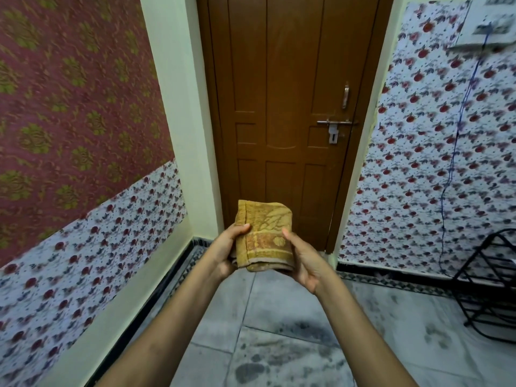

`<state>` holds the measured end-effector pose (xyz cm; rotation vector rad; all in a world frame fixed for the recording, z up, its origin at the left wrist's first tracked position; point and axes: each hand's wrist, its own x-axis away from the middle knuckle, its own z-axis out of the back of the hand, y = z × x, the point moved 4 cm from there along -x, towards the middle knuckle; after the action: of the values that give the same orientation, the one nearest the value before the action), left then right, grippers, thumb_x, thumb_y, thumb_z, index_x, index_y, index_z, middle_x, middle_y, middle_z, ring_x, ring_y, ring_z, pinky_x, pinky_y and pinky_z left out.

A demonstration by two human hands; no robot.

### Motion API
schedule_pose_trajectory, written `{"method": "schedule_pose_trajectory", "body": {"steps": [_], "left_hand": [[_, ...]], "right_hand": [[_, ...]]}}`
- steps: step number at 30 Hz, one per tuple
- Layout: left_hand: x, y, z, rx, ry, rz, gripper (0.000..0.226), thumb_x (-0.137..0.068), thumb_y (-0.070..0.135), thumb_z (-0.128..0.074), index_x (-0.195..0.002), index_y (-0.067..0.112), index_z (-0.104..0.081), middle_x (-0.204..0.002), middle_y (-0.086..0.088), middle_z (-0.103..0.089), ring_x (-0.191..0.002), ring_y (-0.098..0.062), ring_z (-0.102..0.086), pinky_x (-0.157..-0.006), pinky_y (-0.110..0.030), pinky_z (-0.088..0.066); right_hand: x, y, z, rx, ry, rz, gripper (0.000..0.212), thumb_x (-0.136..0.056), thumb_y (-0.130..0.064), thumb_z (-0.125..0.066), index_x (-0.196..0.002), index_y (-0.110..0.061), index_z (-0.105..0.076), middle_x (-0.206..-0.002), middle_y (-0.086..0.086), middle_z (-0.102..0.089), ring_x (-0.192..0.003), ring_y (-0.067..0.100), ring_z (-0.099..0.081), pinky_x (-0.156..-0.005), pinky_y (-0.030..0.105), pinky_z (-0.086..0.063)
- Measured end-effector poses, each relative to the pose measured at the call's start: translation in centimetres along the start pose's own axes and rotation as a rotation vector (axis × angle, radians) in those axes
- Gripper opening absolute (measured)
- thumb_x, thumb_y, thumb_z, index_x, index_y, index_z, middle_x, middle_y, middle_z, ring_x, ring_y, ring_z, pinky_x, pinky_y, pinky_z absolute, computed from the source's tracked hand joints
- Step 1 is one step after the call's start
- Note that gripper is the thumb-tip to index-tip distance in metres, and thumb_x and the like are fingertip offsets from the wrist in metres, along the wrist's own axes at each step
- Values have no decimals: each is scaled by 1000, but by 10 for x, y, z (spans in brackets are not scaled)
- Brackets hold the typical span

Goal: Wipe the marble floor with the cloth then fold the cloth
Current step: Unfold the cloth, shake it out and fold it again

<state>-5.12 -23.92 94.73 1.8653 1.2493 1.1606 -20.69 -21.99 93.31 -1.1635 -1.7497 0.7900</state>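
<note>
both hands held the cloth point(264, 236) up in the air, w/ arms stretched fwd, in front of the door point(284, 107). left hand point(224, 251) had a tight grip on the cloth's left edge: thumb lay on top near the upper left part, fingers were hidden under the fabric. right hand point(305, 259) cupped the right edge and lower right corner, thumb pressed on the front face, rest of the fingers tucked behind, so couldn't tell exactly how they lay. cloth was yellow-orange w/ a woven pattern and a banded border, folded into a thick, roughly square bundle, several layers showing along its bottom edge. it was well above the marble floor point(279, 344), not touching it. floor was grey-white w/ dark smudgy patches, esp. in the lower middle. door was brown wood, closed, w/ a metal bolt point(333, 122) on its right side. flowered wallpaper point(418, 163) covered the wall to the right, w/ a blue cord point(458, 127) hanging down it; a black wire rack point(491, 283) stood at the far right on the floor.
</note>
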Motion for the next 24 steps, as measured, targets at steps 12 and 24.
{"method": "schedule_pose_trajectory", "body": {"steps": [12,24], "left_hand": [[-3,-74,25,-267,116,36,29,-89,15,-60,-117,16,-56,-106,-12,-66,-91,-29,-63,-72,-40,-52],[-28,-129,-73,-288,82,36,25,-91,16,-58,-114,24,-54,-100,-3,-65,-91,-25,-63,-86,-46,-49]], "right_hand": [[8,49,36,125,173,13,23,-90,-12,-58,-113,-13,-57,-97,8,-67,-85,24,-64,-74,36,-52],[28,27,145,75,255,2,10,-90,-14,-59,-99,-14,-62,-88,5,-68,-78,22,-66,-67,33,-55]]}}
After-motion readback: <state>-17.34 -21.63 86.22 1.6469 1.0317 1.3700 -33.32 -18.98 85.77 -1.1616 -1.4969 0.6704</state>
